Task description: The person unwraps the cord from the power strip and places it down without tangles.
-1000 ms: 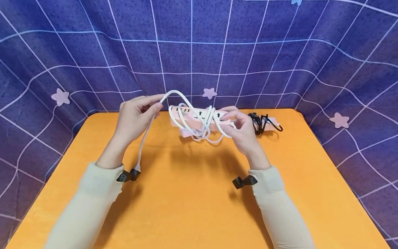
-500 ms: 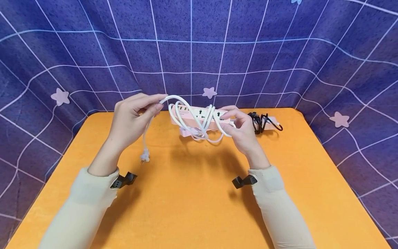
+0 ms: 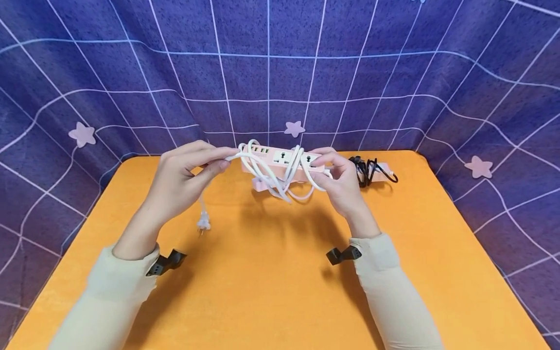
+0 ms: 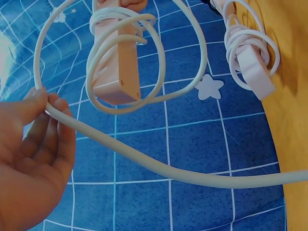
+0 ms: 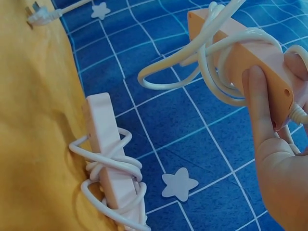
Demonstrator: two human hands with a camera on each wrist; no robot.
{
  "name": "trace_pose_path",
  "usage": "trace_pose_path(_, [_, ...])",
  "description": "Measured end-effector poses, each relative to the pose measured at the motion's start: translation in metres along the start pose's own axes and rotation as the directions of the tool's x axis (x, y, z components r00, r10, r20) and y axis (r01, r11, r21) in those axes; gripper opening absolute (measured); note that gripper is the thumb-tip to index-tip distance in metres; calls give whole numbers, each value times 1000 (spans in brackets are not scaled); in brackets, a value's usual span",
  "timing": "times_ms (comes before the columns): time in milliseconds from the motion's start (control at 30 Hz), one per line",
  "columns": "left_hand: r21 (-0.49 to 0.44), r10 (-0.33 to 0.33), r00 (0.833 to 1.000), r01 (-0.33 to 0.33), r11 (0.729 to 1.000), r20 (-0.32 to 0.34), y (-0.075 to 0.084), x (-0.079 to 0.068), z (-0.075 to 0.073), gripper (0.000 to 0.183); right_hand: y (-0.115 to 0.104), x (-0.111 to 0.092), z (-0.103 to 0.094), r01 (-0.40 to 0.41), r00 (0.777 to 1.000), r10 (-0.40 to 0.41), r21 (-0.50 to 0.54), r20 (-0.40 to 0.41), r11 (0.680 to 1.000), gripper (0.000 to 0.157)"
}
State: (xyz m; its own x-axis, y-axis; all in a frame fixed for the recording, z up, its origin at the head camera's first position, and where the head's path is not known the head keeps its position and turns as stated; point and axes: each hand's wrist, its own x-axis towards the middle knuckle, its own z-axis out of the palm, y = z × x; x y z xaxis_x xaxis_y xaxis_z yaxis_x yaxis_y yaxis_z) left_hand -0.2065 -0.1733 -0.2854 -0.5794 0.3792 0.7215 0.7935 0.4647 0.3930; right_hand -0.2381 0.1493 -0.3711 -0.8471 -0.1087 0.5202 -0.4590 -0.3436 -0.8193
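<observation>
My right hand point(image 3: 341, 180) grips the right end of a pink power strip point(image 3: 283, 156), held up above the table with its sockets showing. A white cord point(image 4: 144, 161) loops loosely round the strip. Left of it, my left hand point(image 3: 183, 177) pinches this cord between thumb and fingertips. The cord's free end hangs below that hand, ending in a clear plug point(image 3: 203, 221). Another pale pink power strip point(image 5: 98, 120), wrapped in its own white cord, lies beyond the held one on the table. In the head view it is mostly hidden.
At the back right of the orange table point(image 3: 280, 291) lies a further pink strip point(image 3: 383, 172) wound with a black cord point(image 3: 365, 171). A blue gridded curtain point(image 3: 245, 78) with star shapes rises behind the table and along both sides.
My left hand has moved left and slightly down, drawing the cord along. The raised arch of cord has flattened towards the strip, and the plug hangs lower in view. My right hand stays put.
</observation>
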Motion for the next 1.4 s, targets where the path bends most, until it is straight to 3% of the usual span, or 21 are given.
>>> trace_pose_path(167, [-21,18,999,-17,1000,34,2,-4,-4,38,-1,2,5,2,1000,-2,15,13,1000,37])
trace_pose_path(333, [-31,86,992,-83,996,90,6,-9,-7,40,1,4,10,2,1000,-3,28,20,1000,38])
trace_pose_path(500, [-114,192,965,-173,978,177,8,-13,-10,43,1,3,8,12,1000,-12,29,-7,1000,38])
trace_pose_path(667, [-180,252,934,-211,961,252,7,-19,-15,46,0,3,6,22,1000,-21,45,-5,999,35])
trace_pose_path(800, [-208,253,911,-192,959,327,4,-25,-20,43,0,3,4,19,1000,-19,46,7,999,33])
trace_pose_path(967, [-215,192,859,-99,972,474,-2,-36,-29,38,1,2,3,16,1000,-17,36,6,999,31])
trace_pose_path(1067, [-184,171,834,-86,979,524,-6,-44,-31,41,1,1,2,12,1000,-12,34,-4,999,32])
trace_pose_path(1200, [-166,171,817,-94,982,550,-8,-54,-31,45,-1,1,3,10,1000,-10,40,-17,999,34])
trace_pose_path(1400, [-166,127,794,-34,986,594,-9,-68,-26,43,-1,2,2,22,1000,-21,52,-18,998,34])
